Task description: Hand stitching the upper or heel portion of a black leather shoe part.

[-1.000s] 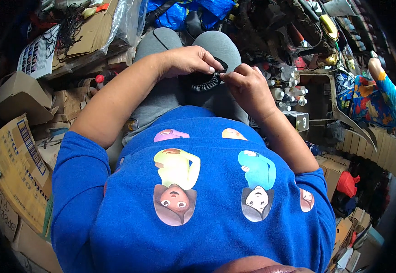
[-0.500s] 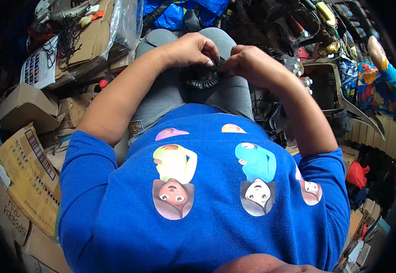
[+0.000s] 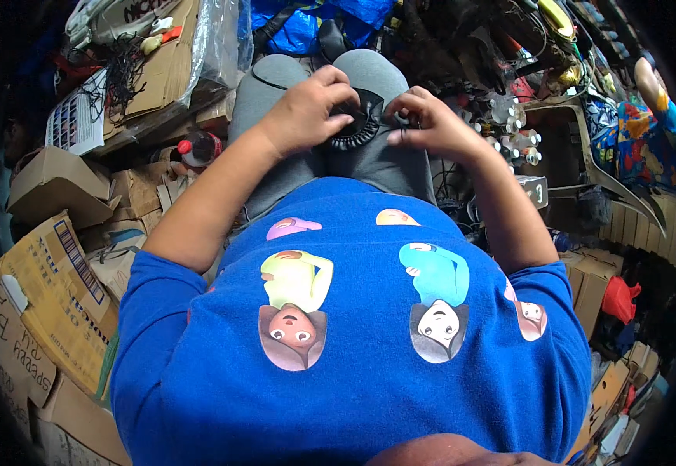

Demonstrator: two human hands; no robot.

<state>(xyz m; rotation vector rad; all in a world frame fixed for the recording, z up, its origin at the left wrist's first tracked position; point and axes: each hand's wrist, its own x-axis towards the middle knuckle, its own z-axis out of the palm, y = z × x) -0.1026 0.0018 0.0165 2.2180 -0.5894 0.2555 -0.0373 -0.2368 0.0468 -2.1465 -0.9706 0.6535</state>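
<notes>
On my lap, between my thighs, rests a black piece with a ridged, gathered-looking curved edge (image 3: pixel 356 140); its exact kind I cannot make out. My left hand (image 3: pixel 311 113) is closed on its left side, with the thumb and curled fingers over it and hiding part of it. Just right of the piece, my right hand (image 3: pixel 431 124) is raised with bent fingers and a gap between thumb and forefinger. Something thin and dark shows by those fingers, too small to name. A black cord (image 3: pixel 264 80) runs over my left knee.
Cardboard boxes (image 3: pixel 62 182) crowd the left side, near a bottle with a red cap (image 3: pixel 198 147). Several small bottles with white caps (image 3: pixel 513 124) stand to the right, beside a grey frame (image 3: pixel 587 140). Blue plastic sheeting (image 3: pixel 299 35) lies beyond my knees.
My right hand has moved off the black piece to the right, its fingers parting. My left hand has come down and left, and more of the piece now shows between the hands.
</notes>
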